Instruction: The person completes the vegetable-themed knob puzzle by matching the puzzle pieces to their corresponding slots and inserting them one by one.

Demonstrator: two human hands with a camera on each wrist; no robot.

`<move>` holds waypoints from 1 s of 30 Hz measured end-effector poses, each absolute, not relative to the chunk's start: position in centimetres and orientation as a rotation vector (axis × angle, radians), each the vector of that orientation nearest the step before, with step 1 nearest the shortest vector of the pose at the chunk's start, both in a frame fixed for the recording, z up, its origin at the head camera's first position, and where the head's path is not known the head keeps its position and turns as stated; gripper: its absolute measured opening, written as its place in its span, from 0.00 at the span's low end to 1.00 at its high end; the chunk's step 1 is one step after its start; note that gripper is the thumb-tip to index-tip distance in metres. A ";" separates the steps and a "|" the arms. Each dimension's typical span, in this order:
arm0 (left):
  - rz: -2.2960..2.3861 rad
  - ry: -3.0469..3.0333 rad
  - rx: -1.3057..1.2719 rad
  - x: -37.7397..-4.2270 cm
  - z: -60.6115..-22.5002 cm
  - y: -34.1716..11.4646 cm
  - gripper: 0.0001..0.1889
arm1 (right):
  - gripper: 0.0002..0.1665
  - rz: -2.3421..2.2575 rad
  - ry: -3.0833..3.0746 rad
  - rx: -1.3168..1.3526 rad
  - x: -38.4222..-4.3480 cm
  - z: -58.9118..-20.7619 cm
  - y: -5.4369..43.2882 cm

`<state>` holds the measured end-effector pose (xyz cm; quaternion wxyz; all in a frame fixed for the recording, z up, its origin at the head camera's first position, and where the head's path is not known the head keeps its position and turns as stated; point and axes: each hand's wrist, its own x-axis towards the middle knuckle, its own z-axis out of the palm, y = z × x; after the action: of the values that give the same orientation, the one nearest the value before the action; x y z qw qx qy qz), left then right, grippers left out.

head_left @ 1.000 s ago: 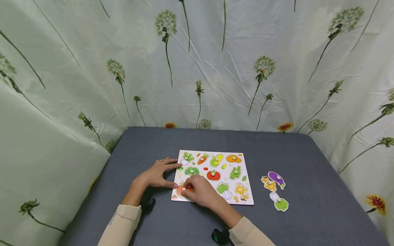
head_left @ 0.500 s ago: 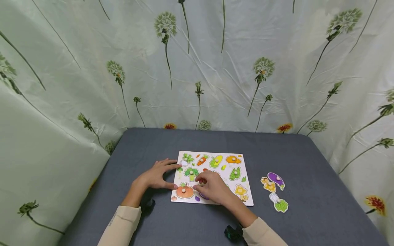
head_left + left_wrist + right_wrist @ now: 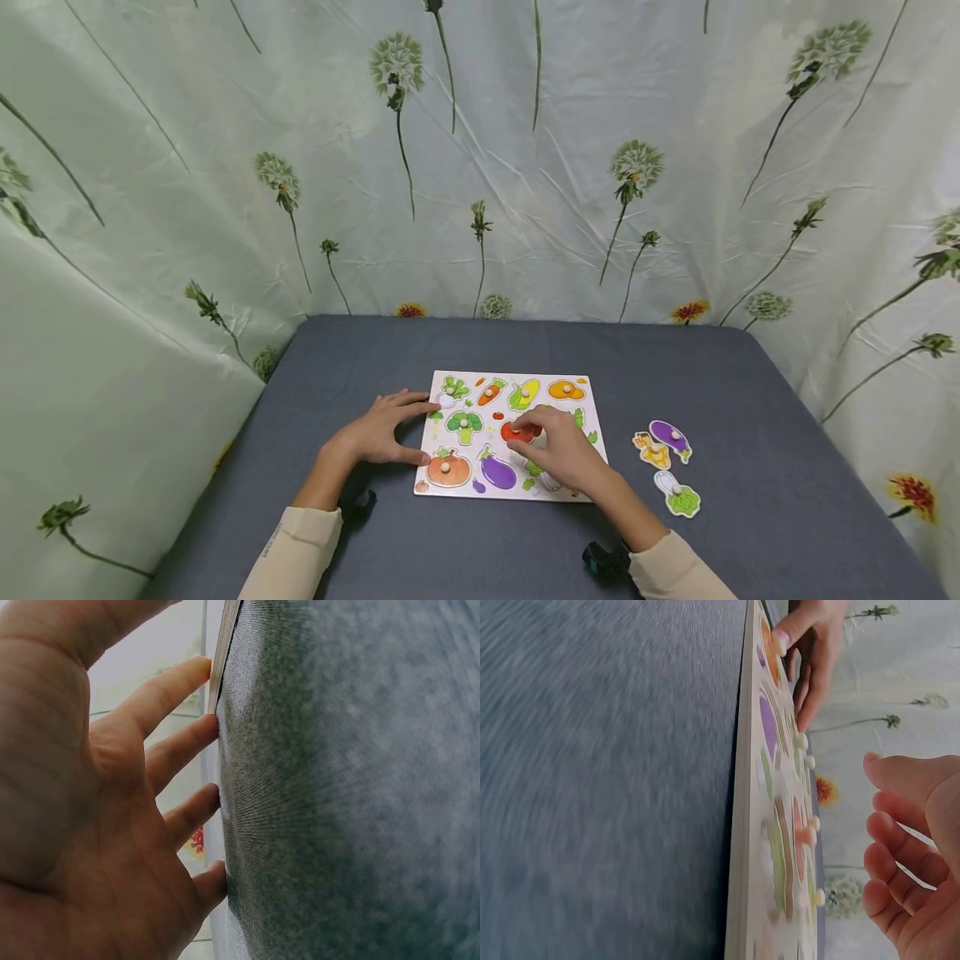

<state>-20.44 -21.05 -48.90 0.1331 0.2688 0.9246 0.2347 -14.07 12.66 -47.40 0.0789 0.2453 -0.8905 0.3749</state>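
A white knobbed vegetable puzzle board (image 3: 480, 492) lies on the table. My left hand (image 3: 378, 429) rests at its left edge, fingers spread, and the left wrist view shows the fingertips (image 3: 202, 727) at the board's side. Over the middle of the board hovers my right hand (image 3: 562, 454), close to the tomato (image 3: 516, 432). In the right wrist view that hand (image 3: 922, 847) has loosely bent fingers and a gap between thumb and fingers, with nothing held. The pumpkin piece (image 3: 448, 472) sits at the near left corner. Beside it the purple eggplant spot (image 3: 498, 473) shows no knob.
Right of the board lie loose knobbed pieces: an eggplant (image 3: 670, 435), an orange-yellow piece (image 3: 651, 451) and a leafy green-and-white vegetable (image 3: 678, 497). Broccoli (image 3: 464, 427), carrot (image 3: 491, 392) and corn (image 3: 524, 395) pieces sit in the board. A flower-print curtain (image 3: 525, 250) hangs behind the grey table (image 3: 375, 350).
My right hand has let go of the pumpkin piece's knob and moved right across the board, uncovering the pumpkin and the eggplant spot. My left hand has stayed at the left edge.
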 end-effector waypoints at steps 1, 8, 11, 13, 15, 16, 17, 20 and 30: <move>0.680 2.683 0.779 -20.4 -48.9 -21.0 0.45 | 0.12 1.110 -2.661 0.739 -14.0 -47.4 12.9; 0.671 2.683 0.780 -20.4 -49.0 -21.0 0.46 | 0.11 1.026 -2.678 0.708 -13.7 -47.2 15.2; 0.672 2.686 0.787 -20.5 -49.0 -21.0 0.46 | 0.10 0.997 -2.677 0.685 -13.7 -47.2 16.3; 0.674 2.686 0.790 -20.5 -49.1 -21.0 0.46 | 0.10 0.981 -2.677 0.661 -13.7 -47.2 17.1; 0.676 2.684 0.791 -20.5 -49.1 -21.0 0.46 | 0.10 0.968 -2.682 0.627 -13.7 -47.1 18.0; 0.678 2.683 0.793 -20.5 -49.1 -21.0 0.47 | 0.10 0.962 -2.682 0.611 -13.7 -47.1 18.5; 0.676 2.683 0.795 -20.5 -49.1 -21.0 0.47 | 0.10 0.951 -2.681 0.594 -13.7 -47.1 19.0; 0.676 2.682 0.797 -20.5 -49.1 -21.1 0.47 | 0.10 0.923 -2.674 0.547 -13.7 -47.1 20.5; 0.680 2.681 0.799 -20.5 -48.9 -21.2 0.47 | 0.08 0.792 -2.661 0.416 -13.2 -47.1 25.3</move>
<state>-20.52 -21.25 -48.94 0.1308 0.2753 0.9232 0.2341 -13.23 25.32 -47.12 0.1663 0.1462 -0.9347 0.2782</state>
